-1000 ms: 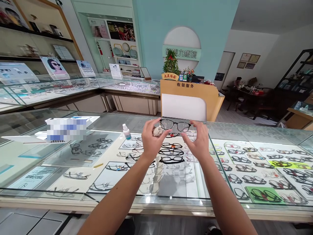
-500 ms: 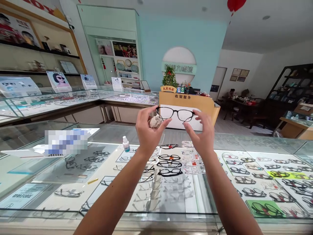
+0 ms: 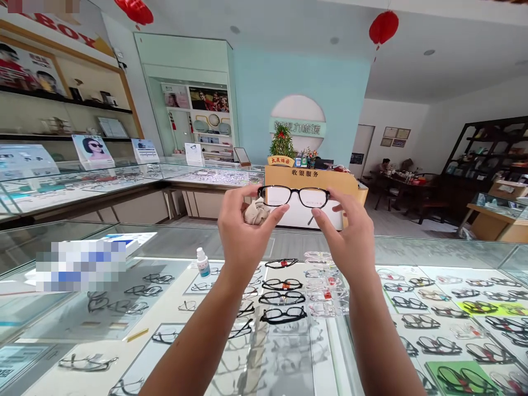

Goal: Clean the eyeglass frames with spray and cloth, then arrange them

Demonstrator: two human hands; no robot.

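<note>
A pair of black-framed glasses (image 3: 293,196) is held up at eye level between both hands, lenses facing me. My left hand (image 3: 241,231) pinches the left end of the frame and also keeps a crumpled beige cloth (image 3: 255,212) tucked in its fingers. My right hand (image 3: 348,234) grips the right end of the frame with thumb and fingertips. Both hands hover above the glass display counter (image 3: 165,242).
A small white dropper bottle (image 3: 202,263) stands on the counter left of my arms. Several eyeglass frames (image 3: 282,300) lie in rows under the glass. A wooden cashier desk (image 3: 313,181) stands behind. People sit at a table (image 3: 402,179) far right. More showcases (image 3: 82,179) run along the left.
Both hands have lifted the glasses from just above the counter up to eye level. My view has tilted upward, showing more of the ceiling and red lanterns.
</note>
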